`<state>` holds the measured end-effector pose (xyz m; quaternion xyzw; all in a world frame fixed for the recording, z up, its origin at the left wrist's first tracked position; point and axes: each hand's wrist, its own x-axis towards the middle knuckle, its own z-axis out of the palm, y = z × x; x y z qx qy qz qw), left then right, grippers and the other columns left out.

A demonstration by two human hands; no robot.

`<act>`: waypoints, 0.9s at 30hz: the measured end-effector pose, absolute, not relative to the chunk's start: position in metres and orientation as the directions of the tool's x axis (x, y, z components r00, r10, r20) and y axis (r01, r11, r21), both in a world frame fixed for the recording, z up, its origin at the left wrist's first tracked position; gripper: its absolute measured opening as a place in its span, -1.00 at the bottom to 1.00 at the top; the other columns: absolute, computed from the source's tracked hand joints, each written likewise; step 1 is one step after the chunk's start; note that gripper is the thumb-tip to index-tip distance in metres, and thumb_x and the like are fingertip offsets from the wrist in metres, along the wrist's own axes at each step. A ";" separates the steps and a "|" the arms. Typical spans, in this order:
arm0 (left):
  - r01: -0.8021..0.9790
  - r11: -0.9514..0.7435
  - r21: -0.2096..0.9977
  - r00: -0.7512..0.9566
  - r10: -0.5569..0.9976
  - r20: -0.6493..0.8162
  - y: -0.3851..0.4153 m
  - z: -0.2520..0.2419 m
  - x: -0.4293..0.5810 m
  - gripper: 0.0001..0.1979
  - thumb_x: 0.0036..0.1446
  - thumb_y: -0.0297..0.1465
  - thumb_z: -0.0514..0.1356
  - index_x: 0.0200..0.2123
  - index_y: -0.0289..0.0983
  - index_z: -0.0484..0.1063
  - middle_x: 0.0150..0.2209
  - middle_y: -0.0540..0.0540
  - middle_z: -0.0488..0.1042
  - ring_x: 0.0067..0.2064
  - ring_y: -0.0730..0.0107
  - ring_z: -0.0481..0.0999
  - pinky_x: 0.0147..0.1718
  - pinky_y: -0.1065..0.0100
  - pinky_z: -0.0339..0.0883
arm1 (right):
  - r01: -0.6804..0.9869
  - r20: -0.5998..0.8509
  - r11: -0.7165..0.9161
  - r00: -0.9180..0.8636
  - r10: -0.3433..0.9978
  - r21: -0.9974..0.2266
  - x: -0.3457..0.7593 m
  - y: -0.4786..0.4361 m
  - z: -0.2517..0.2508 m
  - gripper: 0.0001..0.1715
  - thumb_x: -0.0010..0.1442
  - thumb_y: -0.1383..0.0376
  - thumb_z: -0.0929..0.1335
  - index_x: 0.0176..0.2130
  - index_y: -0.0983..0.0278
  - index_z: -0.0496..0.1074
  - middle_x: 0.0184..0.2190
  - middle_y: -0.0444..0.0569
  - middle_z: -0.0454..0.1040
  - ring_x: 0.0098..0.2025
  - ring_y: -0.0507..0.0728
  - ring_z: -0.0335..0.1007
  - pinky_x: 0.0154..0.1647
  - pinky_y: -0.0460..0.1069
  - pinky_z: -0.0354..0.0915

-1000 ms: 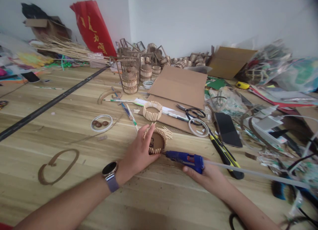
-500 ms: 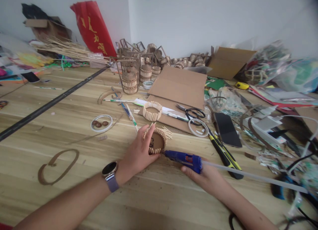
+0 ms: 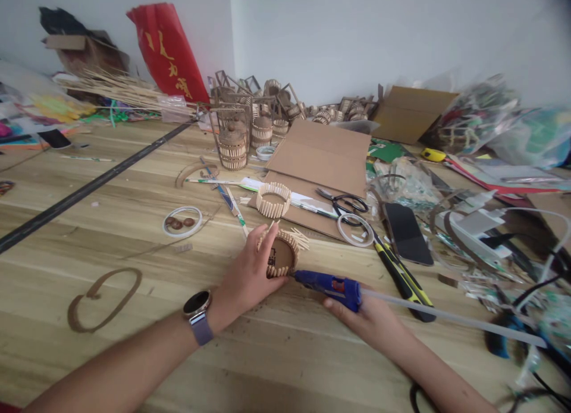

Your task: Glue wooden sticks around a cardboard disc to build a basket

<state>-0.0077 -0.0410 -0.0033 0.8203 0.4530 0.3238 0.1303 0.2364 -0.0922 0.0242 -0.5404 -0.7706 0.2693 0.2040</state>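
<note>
My left hand [image 3: 253, 264] is closed around the near left side of a small round basket [image 3: 285, 255]. The basket has a brown cardboard base with dark printed characters, ringed by short upright wooden sticks. In my right hand [image 3: 363, 321] is a blue hot glue gun [image 3: 330, 284] with a long clear glue stick [image 3: 450, 318] sticking out of its back. Its nozzle touches or nearly touches the basket's near right rim. Loose short sticks [image 3: 300, 239] lie just behind the basket. A second ring of pale sticks [image 3: 273, 200] stands farther back.
Scissors [image 3: 345, 203], a white ring [image 3: 355, 230], a yellow-black utility knife [image 3: 404, 279] and a phone [image 3: 408, 233] lie to the right. Brown beads sit inside another white ring [image 3: 182, 221] at left, near a curled brown strip [image 3: 104, 300]. Finished lidded baskets [image 3: 232, 145] and cardboard [image 3: 321, 151] are behind.
</note>
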 end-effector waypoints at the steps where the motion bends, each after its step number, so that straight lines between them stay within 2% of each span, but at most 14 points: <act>1: 0.658 -0.556 0.508 0.380 0.827 0.414 -0.041 -0.003 -0.008 0.13 -0.08 -0.45 0.40 0.33 -0.12 -0.34 0.25 -0.35 0.03 0.31 -0.16 0.08 0.19 -0.15 0.15 | 0.724 0.021 0.265 -0.328 0.944 -0.637 0.236 -0.092 0.025 -0.58 0.20 0.05 0.25 -0.20 0.22 0.56 -0.17 0.05 0.61 -0.13 0.26 0.53 -0.11 0.08 0.42; 6: 0.651 -0.561 0.511 0.383 0.824 0.417 -0.041 -0.002 -0.008 0.12 -0.07 -0.45 0.39 0.33 -0.12 -0.35 0.25 -0.34 0.03 0.31 -0.14 0.08 0.20 -0.16 0.13 | 0.731 0.002 0.230 -0.299 0.954 -0.642 0.234 -0.093 0.028 -0.58 0.18 0.03 0.26 -0.22 0.22 0.56 -0.22 0.05 0.62 -0.17 0.26 0.54 -0.16 0.07 0.43; 12: 0.649 -0.559 0.516 0.377 0.825 0.421 -0.040 -0.003 -0.007 0.11 -0.07 -0.45 0.39 0.33 -0.12 -0.33 0.25 -0.33 0.03 0.31 -0.13 0.07 0.21 -0.15 0.12 | 0.735 0.008 0.240 -0.304 0.953 -0.634 0.234 -0.094 0.028 -0.59 0.19 0.05 0.26 -0.18 0.22 0.55 -0.20 0.06 0.62 -0.16 0.26 0.54 -0.14 0.08 0.42; 20: 0.654 -0.553 0.516 0.384 0.830 0.404 -0.042 -0.001 -0.007 0.11 -0.06 -0.45 0.39 0.34 -0.12 -0.35 0.25 -0.34 0.03 0.31 -0.12 0.08 0.20 -0.15 0.15 | 0.728 0.035 0.263 -0.312 0.949 -0.633 0.233 -0.094 0.028 -0.60 0.19 0.06 0.25 -0.24 0.23 0.56 -0.26 0.04 0.62 -0.22 0.23 0.55 -0.20 0.04 0.43; 27: 0.662 -0.549 0.511 0.387 0.833 0.395 -0.041 -0.001 -0.007 0.13 -0.06 -0.43 0.40 0.33 -0.11 -0.37 0.25 -0.34 0.02 0.31 -0.14 0.07 0.19 -0.16 0.15 | 0.730 0.039 0.204 -0.237 0.971 -0.652 0.234 -0.093 0.027 -0.59 0.14 0.03 0.28 -0.23 0.21 0.57 -0.23 0.05 0.62 -0.18 0.26 0.55 -0.14 0.08 0.44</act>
